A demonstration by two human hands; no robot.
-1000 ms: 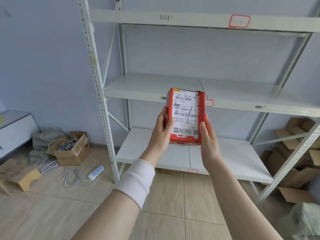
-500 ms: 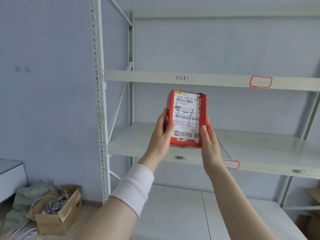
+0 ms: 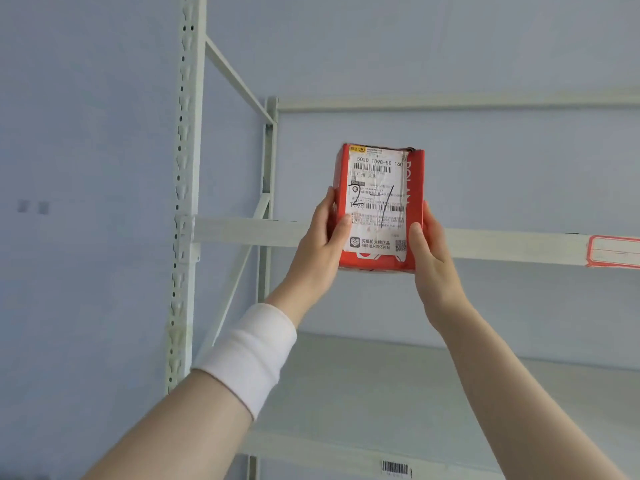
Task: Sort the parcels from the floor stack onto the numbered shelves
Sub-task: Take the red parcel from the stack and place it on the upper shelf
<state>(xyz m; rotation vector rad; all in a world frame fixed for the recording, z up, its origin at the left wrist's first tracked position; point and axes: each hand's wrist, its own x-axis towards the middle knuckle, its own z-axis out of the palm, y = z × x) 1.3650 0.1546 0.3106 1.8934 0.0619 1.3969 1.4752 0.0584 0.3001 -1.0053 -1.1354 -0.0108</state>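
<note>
Pale blue wall (image 3: pixel 86 133) backs a white metal shelving rack (image 3: pixel 187 168) as the left hand (image 3: pixel 318 251) and right hand (image 3: pixel 433 261) clasp a red cardboard parcel (image 3: pixel 414 209) by its sides, upright, its white label (image 3: pixel 375 202) inked "2-1". It is level with the upper shelf beam (image 3: pixel 242 232), higher against the rack than half a second earlier.

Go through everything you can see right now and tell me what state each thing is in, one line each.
Red parcel: held in the air, upright, label toward the camera, marked 2-1.
Left hand: grips the parcel's left side.
Right hand: grips the parcel's right side.
Shelf tag: stuck on a beam front, no legible writing.
Barcode sticker: stuck on the lower shelf edge.
</note>
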